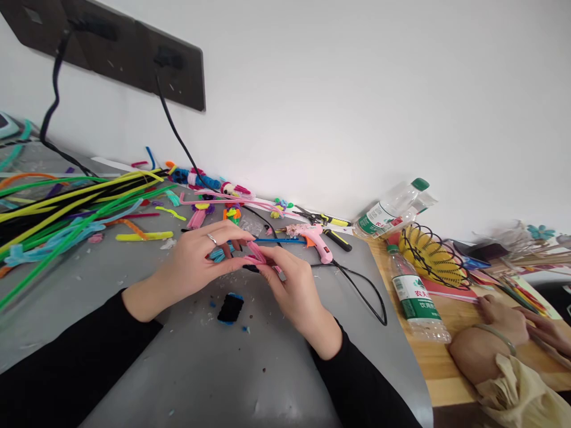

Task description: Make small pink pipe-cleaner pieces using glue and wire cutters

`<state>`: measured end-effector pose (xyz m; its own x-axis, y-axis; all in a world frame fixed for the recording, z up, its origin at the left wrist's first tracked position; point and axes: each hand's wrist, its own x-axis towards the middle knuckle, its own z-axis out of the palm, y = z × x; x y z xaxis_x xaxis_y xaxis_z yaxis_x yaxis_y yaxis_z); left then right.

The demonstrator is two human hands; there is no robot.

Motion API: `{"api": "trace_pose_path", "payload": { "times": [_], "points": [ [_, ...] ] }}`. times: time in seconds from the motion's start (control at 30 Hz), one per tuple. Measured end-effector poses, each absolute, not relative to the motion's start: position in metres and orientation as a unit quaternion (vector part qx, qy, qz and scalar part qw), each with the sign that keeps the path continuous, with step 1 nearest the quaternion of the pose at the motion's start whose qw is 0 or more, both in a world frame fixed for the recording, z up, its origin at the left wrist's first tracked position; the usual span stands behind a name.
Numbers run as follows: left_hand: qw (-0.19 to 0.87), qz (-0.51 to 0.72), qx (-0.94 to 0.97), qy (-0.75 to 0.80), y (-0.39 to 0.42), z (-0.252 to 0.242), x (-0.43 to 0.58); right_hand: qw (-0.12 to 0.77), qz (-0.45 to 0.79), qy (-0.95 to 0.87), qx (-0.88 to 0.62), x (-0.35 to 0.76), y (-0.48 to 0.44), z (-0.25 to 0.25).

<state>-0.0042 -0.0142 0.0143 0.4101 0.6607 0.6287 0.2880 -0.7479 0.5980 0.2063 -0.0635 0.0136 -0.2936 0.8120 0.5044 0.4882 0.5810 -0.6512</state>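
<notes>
Both my hands pinching pink pipe cleaner (257,254) mid-surface: left hand (196,261) steadying it, right hand (292,291) gripping end for bending; glue gun (314,238) lying near far edge.

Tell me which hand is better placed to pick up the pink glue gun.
The right hand. The pink glue gun lies just beyond it on the grey mat, while the left hand is farther away; both pinch the pink pipe cleaner.

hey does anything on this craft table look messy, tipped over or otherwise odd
Yes. One clear plastic water bottle with a green cap lies tipped on its side by the wall, and small scraps litter the grey table near the hands.
</notes>
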Motion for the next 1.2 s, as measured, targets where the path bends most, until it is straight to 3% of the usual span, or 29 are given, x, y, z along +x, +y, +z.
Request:
{"api": "trace_pose_path", "payload": {
  "times": [1.2],
  "points": [
    [0.176,0.488,0.814,0.263,-0.0158,0.0179,-0.0007,0.423,0.17,-0.782,-0.424,0.2079,-0.0627,0.0159]
  ]
}}
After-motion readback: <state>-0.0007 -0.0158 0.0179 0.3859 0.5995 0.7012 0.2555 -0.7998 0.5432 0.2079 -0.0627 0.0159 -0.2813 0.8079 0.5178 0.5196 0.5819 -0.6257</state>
